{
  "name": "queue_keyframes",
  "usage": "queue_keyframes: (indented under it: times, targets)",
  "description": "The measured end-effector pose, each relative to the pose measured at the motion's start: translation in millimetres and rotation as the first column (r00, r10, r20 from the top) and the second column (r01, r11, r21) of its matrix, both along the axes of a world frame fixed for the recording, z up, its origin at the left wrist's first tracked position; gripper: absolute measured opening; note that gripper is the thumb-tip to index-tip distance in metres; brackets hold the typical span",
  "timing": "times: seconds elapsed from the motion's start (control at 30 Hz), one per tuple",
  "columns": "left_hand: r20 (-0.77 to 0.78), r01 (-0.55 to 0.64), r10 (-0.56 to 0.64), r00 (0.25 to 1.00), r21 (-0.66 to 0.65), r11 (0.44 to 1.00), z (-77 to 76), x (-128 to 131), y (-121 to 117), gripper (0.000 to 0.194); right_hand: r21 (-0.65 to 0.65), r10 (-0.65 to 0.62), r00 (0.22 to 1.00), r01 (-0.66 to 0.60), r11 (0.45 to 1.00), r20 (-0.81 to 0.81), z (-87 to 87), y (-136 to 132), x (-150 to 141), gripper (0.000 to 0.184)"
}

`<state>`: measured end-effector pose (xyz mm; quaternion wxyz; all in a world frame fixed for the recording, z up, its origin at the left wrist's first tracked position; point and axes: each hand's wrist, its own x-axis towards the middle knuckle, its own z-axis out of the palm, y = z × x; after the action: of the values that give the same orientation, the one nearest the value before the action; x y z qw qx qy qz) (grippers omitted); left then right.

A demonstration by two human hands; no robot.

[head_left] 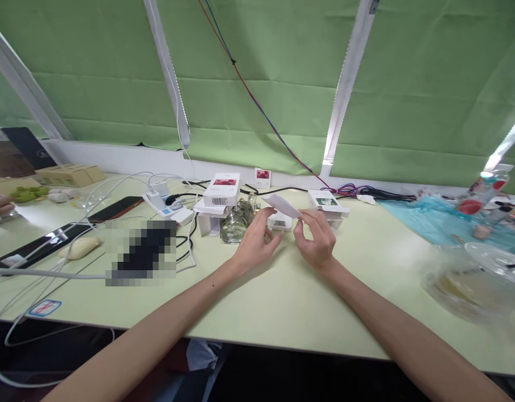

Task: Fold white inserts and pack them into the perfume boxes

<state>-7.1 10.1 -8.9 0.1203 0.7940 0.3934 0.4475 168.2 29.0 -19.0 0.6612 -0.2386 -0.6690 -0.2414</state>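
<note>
A thin white piece of folded paper or card [281, 205] is held up slanting above the desk, between my two hands. At its left end are the bent fingers of my left hand [255, 243], with the thumb lower and apart. My right hand [316, 240] pinches the right corner with thumb and fingertips. Just beneath the paper lies a small white box with a barcode [280, 223]. Clear glass bottles [233, 228] stand close to the left hand, partly hidden by it. Another white box [324, 201] with a green picture is behind my right hand.
A white box with red pictures [222, 190] rests on another box by the bottles. White cables and a power strip [159, 204] spread at left, near a blurred dark object [144, 251]. At right stand a clear plastic cup [471, 285] and a blue sheet [420, 220]. Another person's hand [0, 205] shows at far left.
</note>
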Motion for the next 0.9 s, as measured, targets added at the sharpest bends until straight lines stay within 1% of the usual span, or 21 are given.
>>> queue_keyframes:
  times: [0.2,0.37,0.6,0.9]
  targets:
    - [0.085,-0.059,0.062,0.994,-0.041,0.997,-0.5,1.3,0.5,0.053,0.005,0.005,1.000,-0.005,1.000,0.030,0.0,-2.5,-0.9,0.027]
    - [0.111,-0.042,0.048,0.993,-0.048,0.998,-0.3,0.6,0.4,0.058,0.022,0.020,0.999,-0.021,1.000,0.044,0.2,-5.5,-2.6,0.031]
    - [0.137,-0.015,0.020,0.990,-0.037,0.999,5.0,-0.2,-1.7,0.053,0.042,0.007,0.998,-0.010,0.999,0.066,4.2,-12.6,-6.3,0.028]
    - [0.137,-0.070,0.072,0.988,-0.015,0.997,5.2,-0.2,-2.3,0.046,0.042,0.018,0.996,-0.022,0.999,0.091,3.1,-13.9,-7.5,0.027]
